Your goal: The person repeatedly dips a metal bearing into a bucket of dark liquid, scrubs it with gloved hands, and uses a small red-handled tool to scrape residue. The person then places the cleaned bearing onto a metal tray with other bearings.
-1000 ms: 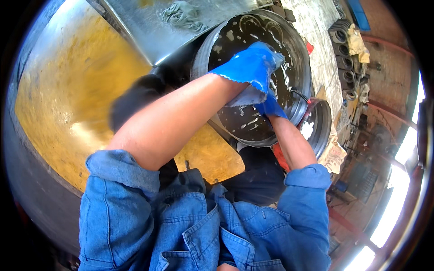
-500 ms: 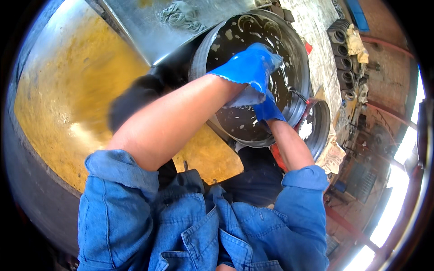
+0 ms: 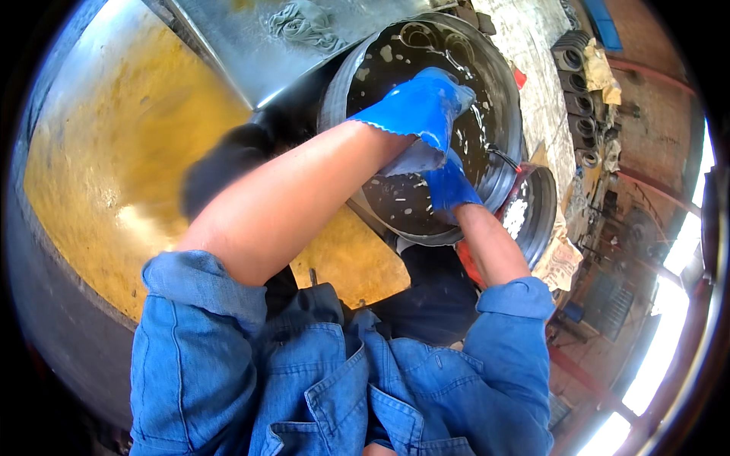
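Observation:
Both of my hands wear blue rubber gloves and are over a round metal tub of dark liquid with white foam patches. My left hand reaches across the tub's middle, its fingers curled downward at the liquid; whatever they hold is hidden. Just below it, my right hand dips in from the right side, partly behind the left glove's loose cuff. The right fingers are out of sight. A dark handle-like piece with a red tip lies over the tub's right rim.
Beside the tub at right stands a smaller round container with white foam inside. A grey cloth lies on the metal sheet at the top. Several dark ring-holed metal parts line the right. A yellow surface spreads at left.
My left hand has shifted very slightly upward in the tub. My right glove has moved a little, and the foam pattern differs slightly.

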The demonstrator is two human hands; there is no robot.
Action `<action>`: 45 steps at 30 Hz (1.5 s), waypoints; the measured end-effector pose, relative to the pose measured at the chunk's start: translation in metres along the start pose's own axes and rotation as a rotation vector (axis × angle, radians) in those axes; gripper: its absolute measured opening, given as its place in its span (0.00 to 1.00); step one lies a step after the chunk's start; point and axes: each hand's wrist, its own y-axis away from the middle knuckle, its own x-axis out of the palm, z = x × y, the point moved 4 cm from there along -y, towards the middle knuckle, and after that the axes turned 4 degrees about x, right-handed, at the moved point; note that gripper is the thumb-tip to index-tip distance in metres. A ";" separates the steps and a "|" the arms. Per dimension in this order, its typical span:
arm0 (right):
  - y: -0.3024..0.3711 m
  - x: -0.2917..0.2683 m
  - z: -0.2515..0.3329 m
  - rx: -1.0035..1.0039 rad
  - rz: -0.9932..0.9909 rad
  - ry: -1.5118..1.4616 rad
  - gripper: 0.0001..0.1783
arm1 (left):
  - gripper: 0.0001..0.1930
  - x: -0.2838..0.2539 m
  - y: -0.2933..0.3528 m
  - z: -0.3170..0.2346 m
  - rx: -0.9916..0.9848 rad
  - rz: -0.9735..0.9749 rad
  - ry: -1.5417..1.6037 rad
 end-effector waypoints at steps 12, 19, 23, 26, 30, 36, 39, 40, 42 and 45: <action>0.032 -0.021 0.070 0.101 -0.005 0.174 0.13 | 0.29 0.004 0.009 -0.013 0.055 0.138 -0.223; 0.032 -0.029 0.041 0.107 0.097 -0.202 0.14 | 0.29 0.015 0.000 -0.016 -0.287 0.135 0.191; 0.021 -0.007 0.123 0.040 0.119 0.622 0.16 | 0.29 0.002 -0.013 0.019 0.110 0.050 -0.011; 0.039 -0.020 0.119 0.076 0.108 0.759 0.18 | 0.29 0.012 -0.004 0.002 -0.022 0.133 -0.041; 0.046 -0.035 0.157 0.204 0.159 0.702 0.17 | 0.29 0.000 0.004 -0.005 -0.168 0.063 0.179; 0.038 -0.031 0.142 0.373 0.062 0.613 0.16 | 0.30 0.005 0.002 -0.005 -0.204 0.111 0.050; 0.042 -0.031 0.158 -0.027 0.199 0.909 0.17 | 0.30 0.002 0.002 -0.006 -0.216 0.096 0.080; 0.041 -0.034 0.161 0.107 0.193 0.799 0.18 | 0.30 0.001 0.000 -0.006 -0.214 0.091 0.090; 0.037 -0.030 0.153 0.237 0.112 0.762 0.17 | 0.30 0.002 0.000 -0.007 -0.219 0.086 0.109; 0.042 -0.032 0.155 0.206 0.050 0.680 0.15 | 0.30 0.002 0.001 -0.003 -0.233 0.069 0.127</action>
